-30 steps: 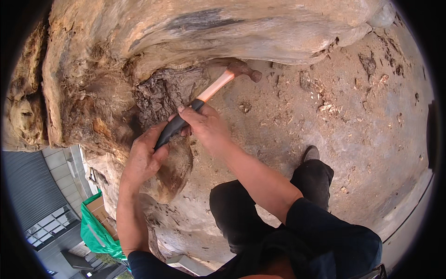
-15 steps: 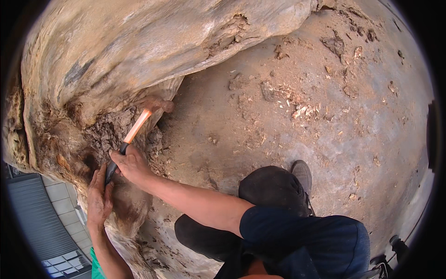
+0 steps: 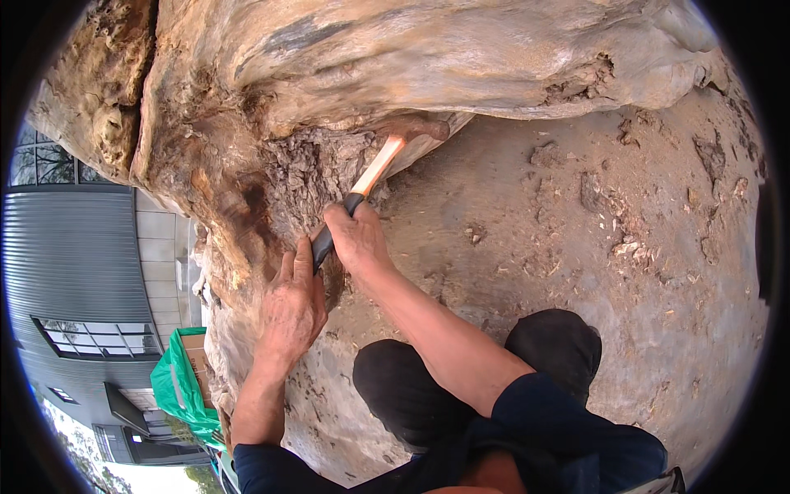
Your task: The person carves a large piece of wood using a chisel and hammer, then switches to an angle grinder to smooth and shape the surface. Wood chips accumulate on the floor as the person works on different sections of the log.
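My right hand [image 3: 360,241] is closed round the black grip of a hammer [image 3: 378,169]. Its shaft is pale orange, and its rusty brown head lies against the underside of a large weathered wood trunk [image 3: 461,62]. Beside the butt of the grip, my left hand [image 3: 292,313] has its fingers stretched out, the fingertips at the handle's end and near the wood. Whether they press on the handle, I cannot tell. Dark, crumbly rotten wood [image 3: 304,160] fills a hollow left of the hammer shaft.
Wood chips [image 3: 629,247] and bark pieces lie scattered over the dusty ground [image 3: 494,239] to the right. My bent knees [image 3: 553,350] are below. At the left stand a grey corrugated building [image 3: 78,255] and a green cover [image 3: 177,387] over a brown box.
The view has swung left, so trunk, hammer and hands sit further right and higher. More of the building and the green cover shows. My right hand keeps its hold on the hammer.
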The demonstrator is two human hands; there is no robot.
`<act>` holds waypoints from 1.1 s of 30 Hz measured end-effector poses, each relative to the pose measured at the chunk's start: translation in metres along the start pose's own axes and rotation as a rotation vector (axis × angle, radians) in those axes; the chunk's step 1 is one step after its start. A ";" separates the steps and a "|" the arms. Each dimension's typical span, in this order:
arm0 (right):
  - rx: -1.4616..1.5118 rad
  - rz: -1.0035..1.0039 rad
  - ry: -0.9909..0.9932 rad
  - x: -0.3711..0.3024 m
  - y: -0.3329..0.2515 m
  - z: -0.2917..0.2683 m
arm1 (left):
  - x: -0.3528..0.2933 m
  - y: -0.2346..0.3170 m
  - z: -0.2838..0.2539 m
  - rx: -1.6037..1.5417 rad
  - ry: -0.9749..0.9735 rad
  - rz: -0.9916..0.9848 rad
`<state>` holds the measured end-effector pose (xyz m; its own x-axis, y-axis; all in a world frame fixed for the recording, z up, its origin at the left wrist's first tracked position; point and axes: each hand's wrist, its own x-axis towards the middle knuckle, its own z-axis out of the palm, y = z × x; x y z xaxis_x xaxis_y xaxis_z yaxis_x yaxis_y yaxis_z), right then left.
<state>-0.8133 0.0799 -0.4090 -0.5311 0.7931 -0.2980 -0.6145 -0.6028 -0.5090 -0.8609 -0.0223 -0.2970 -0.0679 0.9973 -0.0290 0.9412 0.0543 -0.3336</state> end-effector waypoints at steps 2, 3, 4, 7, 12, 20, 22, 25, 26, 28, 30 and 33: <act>0.043 0.033 -0.029 -0.002 -0.003 -0.002 | -0.001 0.004 0.002 0.006 0.021 -0.017; 0.002 0.008 -0.037 -0.002 -0.001 -0.001 | 0.000 -0.003 0.001 -0.043 0.006 -0.009; -0.030 -0.012 -0.046 -0.004 -0.002 0.001 | 0.002 -0.014 -0.008 -0.085 -0.016 -0.001; -0.035 -0.021 -0.042 0.003 -0.001 0.001 | 0.014 -0.015 -0.017 -0.165 -0.065 -0.036; -0.046 0.019 -0.053 0.000 0.000 -0.018 | -0.003 0.023 -0.002 -0.082 -0.025 -0.117; -0.146 0.041 -0.007 0.005 -0.005 -0.018 | 0.015 0.006 -0.018 -0.524 -0.155 -0.262; -0.076 0.068 0.018 -0.005 -0.011 -0.025 | 0.004 0.031 -0.004 -0.542 -0.068 -0.304; 0.143 0.066 -0.054 -0.023 -0.027 -0.052 | -0.014 0.092 0.003 -0.655 0.052 -0.350; 0.147 0.085 -0.048 -0.029 -0.032 -0.055 | -0.017 0.102 0.002 -0.675 0.063 -0.362; 0.203 0.069 -0.063 -0.029 -0.028 -0.055 | -0.018 0.104 -0.002 -0.636 0.062 -0.319; 0.264 0.055 -0.050 -0.028 -0.011 -0.053 | -0.024 0.088 0.003 -0.519 0.033 -0.249; 0.107 -0.015 0.029 -0.014 0.018 -0.047 | -0.014 0.035 0.005 -0.527 -0.010 -0.110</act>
<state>-0.7894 0.0617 -0.4525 -0.5048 0.8037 -0.3150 -0.6823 -0.5951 -0.4247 -0.8285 -0.0347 -0.3135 -0.1758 0.9840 -0.0302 0.9669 0.1783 0.1826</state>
